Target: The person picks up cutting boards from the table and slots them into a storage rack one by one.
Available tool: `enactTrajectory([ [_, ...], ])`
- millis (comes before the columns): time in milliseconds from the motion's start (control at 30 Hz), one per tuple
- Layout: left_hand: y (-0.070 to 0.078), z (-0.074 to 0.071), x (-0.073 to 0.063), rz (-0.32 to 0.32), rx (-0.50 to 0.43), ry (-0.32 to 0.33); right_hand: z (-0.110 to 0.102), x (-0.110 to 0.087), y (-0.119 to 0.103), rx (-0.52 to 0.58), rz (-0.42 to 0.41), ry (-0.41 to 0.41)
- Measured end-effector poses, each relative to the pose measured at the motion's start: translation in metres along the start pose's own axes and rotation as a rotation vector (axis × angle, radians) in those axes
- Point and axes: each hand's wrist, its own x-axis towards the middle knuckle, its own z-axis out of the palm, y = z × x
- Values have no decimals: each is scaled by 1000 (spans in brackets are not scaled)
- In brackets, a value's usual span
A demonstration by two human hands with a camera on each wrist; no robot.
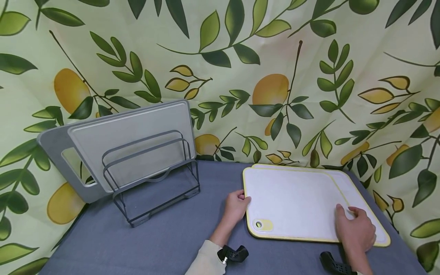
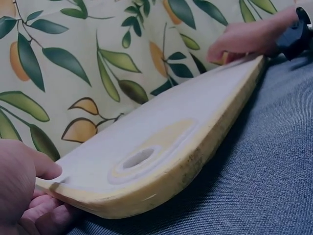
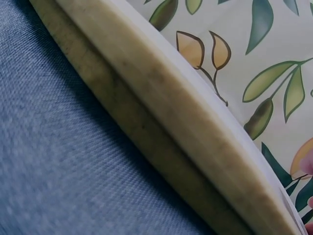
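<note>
Two white cutting boards with yellow edges lie stacked on the blue-grey cloth, the upper cutting board shifted left over the lower cutting board. My left hand grips the left edge of the upper board; in the left wrist view its thumb lies on top and the fingers curl underneath. My right hand holds the upper board's right edge, thumb on the white face, fingers past the edge and partly hidden. The right wrist view shows both board edges, one above the other.
On the left stands a grey wire rack holding a light grey board and a darker grey board with a handle slot, both leaning back. A leaf-and-fruit patterned curtain hangs behind the cloth-covered table.
</note>
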Motion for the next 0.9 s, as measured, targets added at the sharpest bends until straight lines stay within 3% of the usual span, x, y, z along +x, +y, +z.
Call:
enactTrajectory([
  [467, -1, -8, 3, -48, -20, -68, 0, -5, -2, -2, -18, -8],
  [700, -5, -11, 2, 48, -90, -95, 1, -5, -3, -3, -22, -14],
  [900, 0, -14, 3, -56, -53, -140, 2, -5, -3, 1, -37, -8],
])
